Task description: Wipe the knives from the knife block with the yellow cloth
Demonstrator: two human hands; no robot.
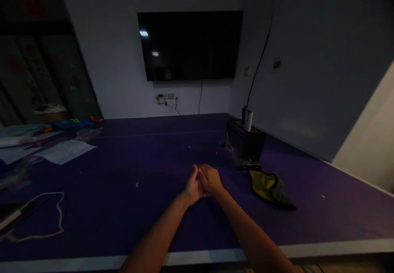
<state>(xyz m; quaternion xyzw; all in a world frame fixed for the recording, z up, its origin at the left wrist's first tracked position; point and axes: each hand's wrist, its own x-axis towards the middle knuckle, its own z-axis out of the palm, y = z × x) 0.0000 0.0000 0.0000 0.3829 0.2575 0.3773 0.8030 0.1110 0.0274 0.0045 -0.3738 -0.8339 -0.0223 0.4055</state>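
Over the purple tabletop (123, 207), my left hand (193, 191) and my right hand (211, 179) are clasped together near the middle of the view. The right hand's fingers wrap over the left hand, and the left thumb points up. Most of the left fingers are hidden behind the right hand. No object shows between the palms. To the right of the hands lies a yellow-green and grey cloth item (264, 184), its exact kind unclear. Behind it stands a black box-shaped thing (246, 143) with a white cylindrical can or roll (248, 121) on top.
Papers (66, 150) and clear plastic lie on the left, near a blue item (70, 123) with orange ends. A white cable (60, 211) curls at the near left. A black cord (261, 55) hangs down to the box. A television (191, 45) is on the far wall.
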